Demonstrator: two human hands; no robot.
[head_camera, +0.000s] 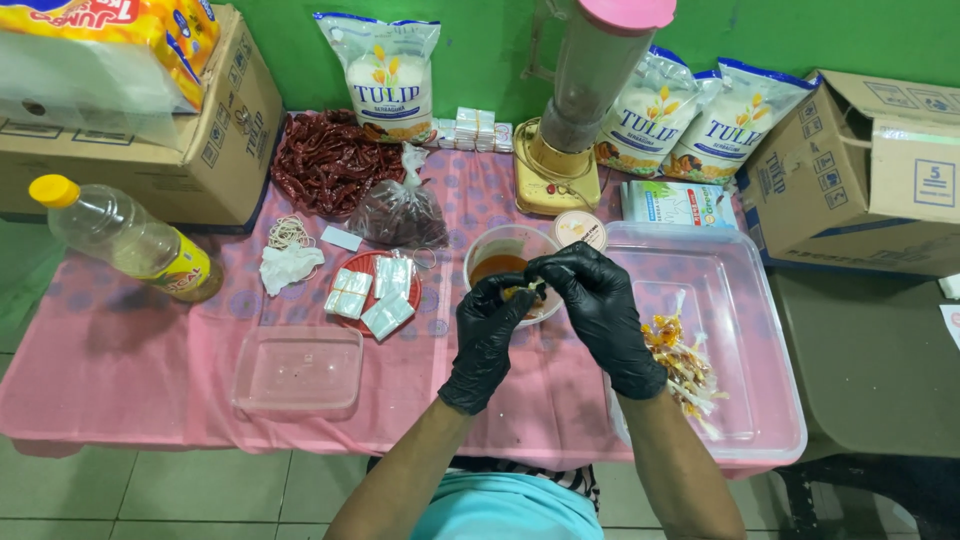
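Two black-gloved hands pinch a small packet over a round clear plastic tub of reddish-brown sauce (503, 262).

The left hand (487, 335) and right hand (600, 300) meet fingertip to fingertip, each grip closed on a small pale packet (524, 291), seemingly a tiny plastic sachet, just above the tub's near rim on the pink-clothed desk (150, 350). Filled sachets (682, 362) lie in the large clear rectangular tray (770, 330) at right.

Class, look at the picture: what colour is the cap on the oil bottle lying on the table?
The cap is yellow, seen clearly in the head view.
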